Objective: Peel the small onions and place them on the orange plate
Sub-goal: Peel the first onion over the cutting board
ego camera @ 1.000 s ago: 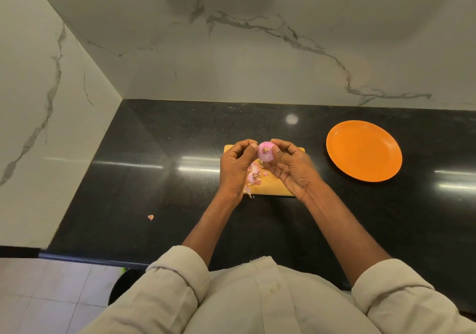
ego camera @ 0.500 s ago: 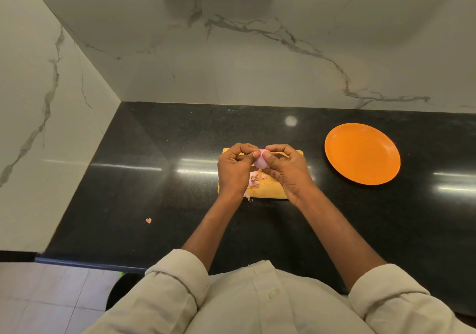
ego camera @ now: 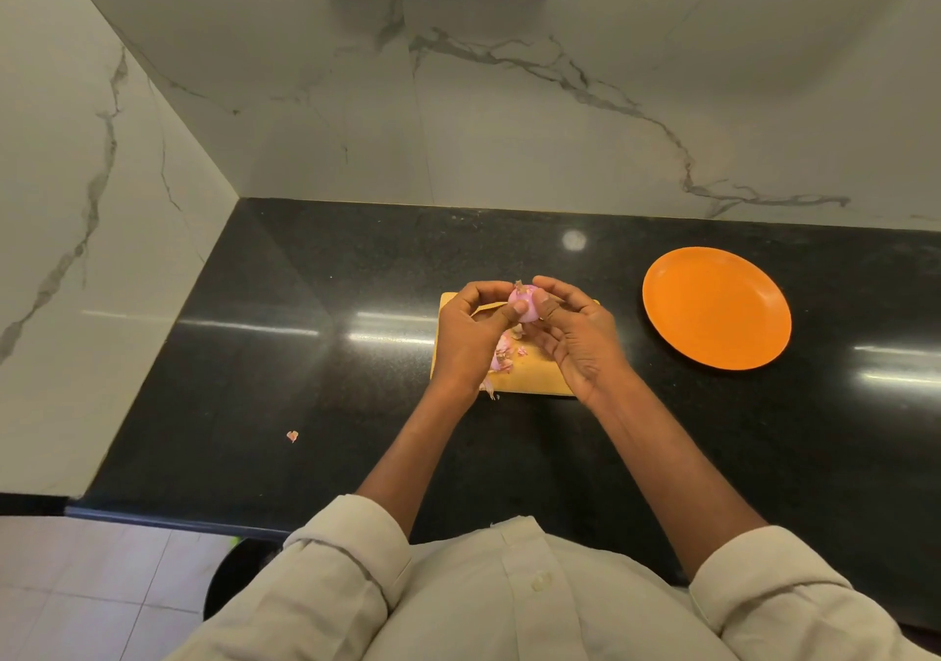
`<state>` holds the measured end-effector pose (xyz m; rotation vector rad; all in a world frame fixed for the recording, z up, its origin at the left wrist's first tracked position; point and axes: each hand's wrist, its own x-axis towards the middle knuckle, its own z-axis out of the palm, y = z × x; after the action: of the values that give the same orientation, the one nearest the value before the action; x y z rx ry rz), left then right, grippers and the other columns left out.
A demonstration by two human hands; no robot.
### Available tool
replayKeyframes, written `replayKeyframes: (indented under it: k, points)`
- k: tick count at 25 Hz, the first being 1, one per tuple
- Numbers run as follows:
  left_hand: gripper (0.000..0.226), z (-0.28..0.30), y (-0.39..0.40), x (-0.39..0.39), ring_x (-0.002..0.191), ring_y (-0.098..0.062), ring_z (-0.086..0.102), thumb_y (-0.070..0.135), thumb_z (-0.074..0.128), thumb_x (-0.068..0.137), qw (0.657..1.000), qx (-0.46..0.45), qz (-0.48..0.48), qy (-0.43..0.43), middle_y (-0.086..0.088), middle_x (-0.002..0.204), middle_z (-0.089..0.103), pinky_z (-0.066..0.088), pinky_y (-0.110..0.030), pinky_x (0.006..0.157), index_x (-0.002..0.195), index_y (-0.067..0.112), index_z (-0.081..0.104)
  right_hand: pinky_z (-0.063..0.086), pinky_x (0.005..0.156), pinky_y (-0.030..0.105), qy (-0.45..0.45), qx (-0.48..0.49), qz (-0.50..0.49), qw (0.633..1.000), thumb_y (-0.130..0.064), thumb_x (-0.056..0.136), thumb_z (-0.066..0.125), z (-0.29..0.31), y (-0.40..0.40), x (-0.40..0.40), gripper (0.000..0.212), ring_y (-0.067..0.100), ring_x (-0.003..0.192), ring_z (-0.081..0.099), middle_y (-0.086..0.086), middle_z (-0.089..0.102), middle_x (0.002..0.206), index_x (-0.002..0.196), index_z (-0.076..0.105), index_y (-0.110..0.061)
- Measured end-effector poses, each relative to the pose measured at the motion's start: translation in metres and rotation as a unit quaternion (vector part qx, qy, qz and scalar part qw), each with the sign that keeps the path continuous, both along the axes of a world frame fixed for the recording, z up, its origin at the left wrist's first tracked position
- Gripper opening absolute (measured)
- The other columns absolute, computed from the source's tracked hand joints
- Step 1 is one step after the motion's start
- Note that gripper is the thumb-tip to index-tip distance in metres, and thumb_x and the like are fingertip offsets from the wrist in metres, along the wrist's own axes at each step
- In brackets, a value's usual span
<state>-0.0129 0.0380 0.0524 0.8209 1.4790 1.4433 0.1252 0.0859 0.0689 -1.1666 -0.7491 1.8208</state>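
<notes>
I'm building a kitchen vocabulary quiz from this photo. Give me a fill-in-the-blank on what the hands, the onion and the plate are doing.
1. Both the left hand and the right hand hold one small ____ between their fingertips.
2. The orange plate holds ____ onions so far.
3. Loose peels lie on the yellow ____ beneath the hands.
4. The plate sits to the person's ____ of the hands.

Missing words: onion; no; cutting board; right
</notes>
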Motion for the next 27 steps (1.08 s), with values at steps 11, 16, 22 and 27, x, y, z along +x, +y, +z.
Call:
replayKeyframes:
  k: [11,16,22,27]
  points:
    - [0.015,0.002,-0.001,-0.003,0.097,-0.021,0.075,0.007,0.077,0.095,0.998,-0.02,-0.034,0.047,-0.008,0.104,0.077,0.065,-0.035,0.083,0.108,0.009,0.07,0.065,0.087,0.039,-0.031,0.012,0.028,0.999,-0.002,0.084,0.079,0.002,-0.003,0.006,0.037,0.026,0.109,0.076,0.01,0.076,0.119,0.121,0.072,-0.003]
    - [0.024,-0.003,0.002,0.002,0.094,-0.027,0.071,0.008,0.081,0.091,0.999,-0.005,-0.012,0.046,-0.014,0.104,0.073,0.063,-0.04,0.083,0.109,0.007,0.065,0.065,0.083,0.036,-0.022,0.012,0.027,0.999,0.004,0.086,0.076,0.001,-0.006,0.001,0.031,0.025,0.106,0.077,0.008,0.078,0.114,0.116,0.073,-0.004]
    - [0.017,-0.006,0.002,-0.003,0.091,-0.024,0.071,-0.006,0.071,0.091,0.999,-0.005,0.009,0.049,-0.014,0.098,0.072,0.063,-0.039,0.078,0.097,0.009,0.066,0.064,0.091,0.042,0.026,-0.028,0.02,0.999,0.001,0.092,0.072,-0.002,-0.007,0.0,0.031,0.03,0.11,0.076,0.012,0.077,0.118,0.122,0.07,-0.002]
    - [0.025,0.0,0.001,-0.018,0.112,-0.025,0.075,-0.001,0.071,0.097,0.999,0.02,-0.034,-0.015,-0.01,0.117,0.077,0.064,-0.041,0.093,0.119,0.011,0.073,0.061,0.097,0.046,0.076,-0.05,0.0,0.996,-0.007,0.097,0.067,-0.001,0.0,0.004,0.029,0.032,0.115,0.073,0.016,0.073,0.128,0.125,0.069,-0.006]
